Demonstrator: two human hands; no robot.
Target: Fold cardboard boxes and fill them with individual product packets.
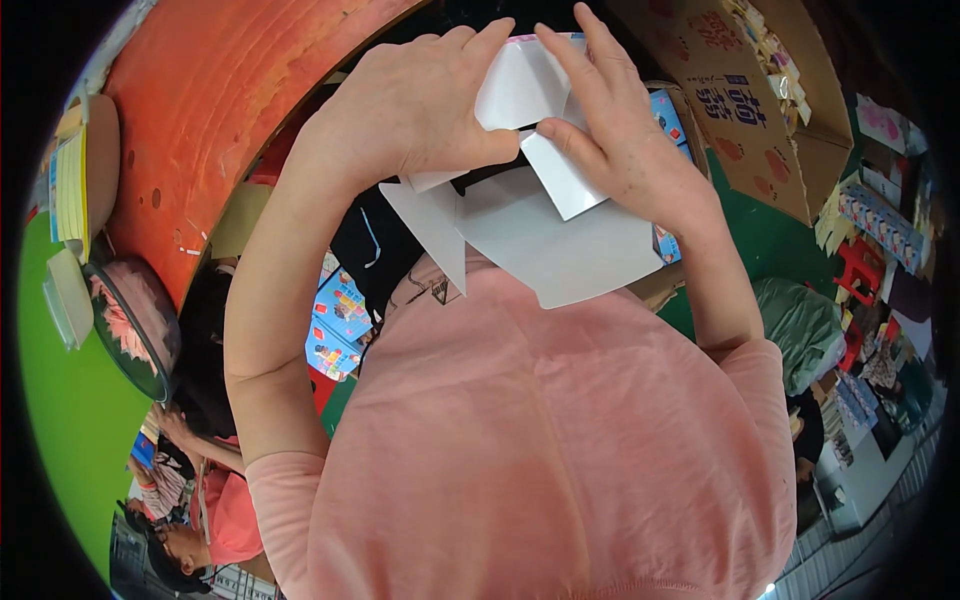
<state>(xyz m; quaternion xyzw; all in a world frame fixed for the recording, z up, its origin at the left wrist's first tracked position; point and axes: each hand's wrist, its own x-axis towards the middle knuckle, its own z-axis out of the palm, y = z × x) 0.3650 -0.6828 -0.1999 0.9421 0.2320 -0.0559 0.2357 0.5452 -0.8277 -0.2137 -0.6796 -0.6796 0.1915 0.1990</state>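
A folded sheet of white card (565, 245), with several flaps and creases, lies across my lap and rises between my hands. My left hand (410, 105) bends around the upper left part, its thumb pointing right along a fold. My right hand (625, 150) grips the right side, thumb pressed on a small upright flap (560, 178) and fingers reaching over the upper panel. A coloured strip of the card's outer face shows at the top edge. The backs of my hands hide part of the folds.
An orange-red round tabletop (220, 100) stands at my left. Blue printed boxes (340, 320) lie below it, beside my lap. To the right are an open brown carton (765, 120) and a green plastic bag (795, 325). Another person in a pink top (235, 515) sits at lower left.
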